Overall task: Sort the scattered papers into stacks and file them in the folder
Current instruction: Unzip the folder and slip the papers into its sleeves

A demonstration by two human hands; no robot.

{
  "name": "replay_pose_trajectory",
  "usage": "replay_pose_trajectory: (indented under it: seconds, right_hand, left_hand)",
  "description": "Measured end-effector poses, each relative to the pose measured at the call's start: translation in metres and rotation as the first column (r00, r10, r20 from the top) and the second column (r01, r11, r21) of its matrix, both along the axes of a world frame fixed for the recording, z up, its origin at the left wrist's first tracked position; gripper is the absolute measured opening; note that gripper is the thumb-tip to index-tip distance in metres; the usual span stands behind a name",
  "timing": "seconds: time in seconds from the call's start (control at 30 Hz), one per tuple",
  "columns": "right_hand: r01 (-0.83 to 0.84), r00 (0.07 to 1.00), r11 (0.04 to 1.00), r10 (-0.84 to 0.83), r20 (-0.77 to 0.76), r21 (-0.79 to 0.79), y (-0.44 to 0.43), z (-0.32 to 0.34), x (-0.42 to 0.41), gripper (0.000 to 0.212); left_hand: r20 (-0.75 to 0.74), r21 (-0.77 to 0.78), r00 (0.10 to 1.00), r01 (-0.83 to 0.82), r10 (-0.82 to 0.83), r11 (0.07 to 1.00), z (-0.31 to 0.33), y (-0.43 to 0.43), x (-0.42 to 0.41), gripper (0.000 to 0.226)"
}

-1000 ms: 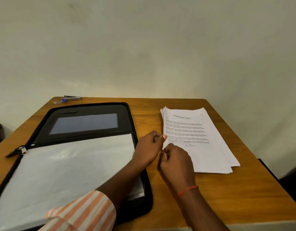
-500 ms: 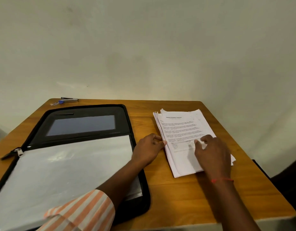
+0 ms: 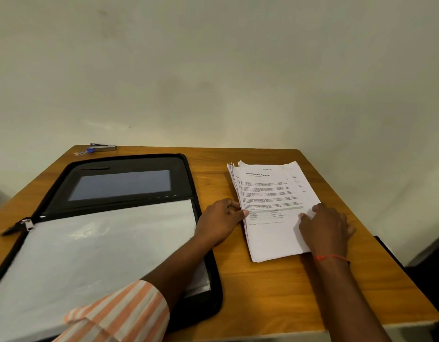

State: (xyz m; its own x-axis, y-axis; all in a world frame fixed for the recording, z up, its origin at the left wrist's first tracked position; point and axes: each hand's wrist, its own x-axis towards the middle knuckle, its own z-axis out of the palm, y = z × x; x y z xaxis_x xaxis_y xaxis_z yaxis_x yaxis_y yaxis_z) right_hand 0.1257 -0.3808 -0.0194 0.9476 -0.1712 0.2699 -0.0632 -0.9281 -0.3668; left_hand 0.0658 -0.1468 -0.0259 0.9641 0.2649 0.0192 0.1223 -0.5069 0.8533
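Observation:
A stack of printed white papers lies on the right half of the wooden table, its sheets slightly fanned at the top edge. My left hand is at the stack's left edge, fingers curled, thumb and forefinger pinching that edge. My right hand rests flat on the stack's lower right part, fingers spread. To the left lies an open black zip folder. A clear sleeve with white sheets fills its near half. My left forearm crosses the folder's right corner.
A small stapler with a blue end sits at the table's far left corner. A plain wall rises right behind the table. The table's right edge drops off close beside the papers. The folder's zip pull hangs at its left side.
My right hand moved from the stack's left edge across to its right part and now lies flat there. The fanned sheets were drawn together into a narrower stack. My left hand stayed at the left edge.

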Motion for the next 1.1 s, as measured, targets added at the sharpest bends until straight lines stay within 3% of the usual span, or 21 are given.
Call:
replay_pose_trajectory:
  seconds: [0.2,0.43,0.6,0.77,0.9,1.0,1.1]
  right_hand:
    - [-0.093,0.995,0.970,0.082,0.057,0.223,0.001,-0.005,-0.002,0.029]
    - [-0.222,0.975,0.888,0.188,0.122,0.403,0.006,0.002,-0.012,0.009]
    - [-0.256,0.966,0.776,0.186,0.178,0.576,0.009,0.007,-0.015,0.024]
    - [-0.261,0.941,0.473,0.318,0.113,0.841,0.012,0.008,-0.014,0.038]
    - [-0.345,0.894,0.248,0.380,0.237,0.905,0.010,0.022,-0.019,0.029]
    - [-0.406,0.880,0.193,0.347,0.325,0.893,0.010,0.035,-0.025,0.028]
    - [-0.480,0.861,0.222,0.305,0.407,0.849,0.009,0.051,-0.028,0.022]
  left_hand:
    - [0.006,-0.196,0.994,-0.110,0.113,0.974,0.005,0.005,0.001,0.030]
    - [-0.022,-0.479,0.992,-0.121,0.126,0.869,0.013,0.019,0.003,0.014]
    - [0.095,-0.658,0.983,-0.058,0.159,0.751,0.025,0.021,-0.009,0.012]
    - [0.228,-0.674,0.967,0.074,0.111,0.735,0.029,0.019,-0.021,0.015]
    - [0.318,-0.670,0.943,0.155,0.092,0.726,0.035,0.018,-0.028,0.017]
    - [0.385,-0.610,0.917,0.167,0.105,0.774,0.043,0.012,-0.033,0.018]
    - [0.480,-0.531,0.867,0.168,0.131,0.831,0.060,0.006,-0.032,0.014]
